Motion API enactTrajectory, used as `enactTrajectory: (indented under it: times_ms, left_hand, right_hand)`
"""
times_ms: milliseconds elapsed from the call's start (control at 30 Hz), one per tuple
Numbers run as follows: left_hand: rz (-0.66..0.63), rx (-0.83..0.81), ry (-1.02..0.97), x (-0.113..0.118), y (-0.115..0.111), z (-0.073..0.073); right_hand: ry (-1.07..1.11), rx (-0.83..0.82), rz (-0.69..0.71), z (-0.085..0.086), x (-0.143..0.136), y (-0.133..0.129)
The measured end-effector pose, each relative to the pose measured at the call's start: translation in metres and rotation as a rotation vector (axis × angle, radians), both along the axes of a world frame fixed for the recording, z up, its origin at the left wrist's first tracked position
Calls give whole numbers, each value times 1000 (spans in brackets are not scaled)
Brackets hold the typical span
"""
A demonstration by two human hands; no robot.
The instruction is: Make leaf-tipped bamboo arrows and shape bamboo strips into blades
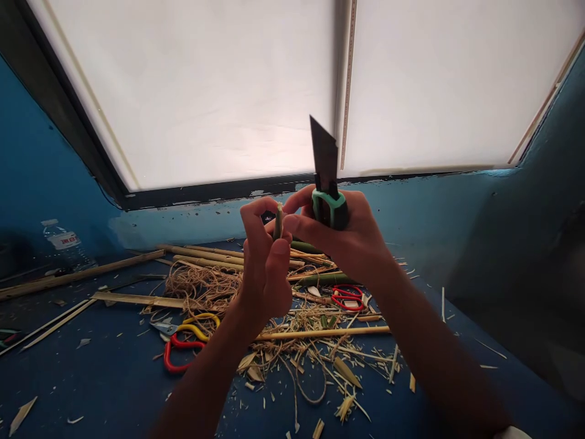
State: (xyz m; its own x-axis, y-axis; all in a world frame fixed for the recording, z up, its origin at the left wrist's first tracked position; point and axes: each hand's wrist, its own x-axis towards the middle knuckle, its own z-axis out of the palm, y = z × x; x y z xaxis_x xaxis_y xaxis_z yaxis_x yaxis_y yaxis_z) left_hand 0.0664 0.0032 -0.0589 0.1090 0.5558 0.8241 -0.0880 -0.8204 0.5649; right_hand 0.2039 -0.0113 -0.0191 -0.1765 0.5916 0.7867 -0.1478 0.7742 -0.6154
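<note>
While the left hand (269, 268) pinches the green piece (278, 224) above the table (114, 384), I see the right (351, 244) gripping the knife (325, 164); shavings (346, 407) suggest some cutting done, the remainder I cannot tell.

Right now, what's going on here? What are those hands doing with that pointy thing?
A person's left hand pinches a small green piece up in the air. The right hand holds a knife, its dark blade pointing up, with that hand's fingers close to the green piece. Below, the blue table has tangled string, scattered shavings and scissors with red and yellow handles.
</note>
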Motion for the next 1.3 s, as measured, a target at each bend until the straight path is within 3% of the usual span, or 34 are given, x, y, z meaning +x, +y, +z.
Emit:
enactTrajectory:
  times_ms: [200, 333, 500, 633, 967, 1100, 1200, 1300]
  left_hand:
    - [-1, 43, 61, -2, 1, -1]
    - [-46, 7, 45, -1, 3, -2]
    - [-3, -59, 4, 2, 1, -4]
    - [-66, -45, -58, 5, -1, -4]
    - [-152, -77, -145, 4, -4, 6]
    - [-167, -74, -186, 5, -5, 9]
    - [-198, -116, -182, 3, -5, 10]
    - [-334, -252, -107, -2, -6, 13]
  right_hand:
    - [10, 29, -40, -1, -2, 0]
    - [1, 19, -33, -1, -3, -2]
    - [4, -15, -15, 0, -4, -4]
    - [14, -5, -38, 0, -6, -5]
    - [28, 11, -33, 0, -9, -6]
    - [28, -12, 34, -1, -9, -6]
    - [44, 18, -28, -3, -10, -6]
    - [38, 105, -148, -3, -7, -5]
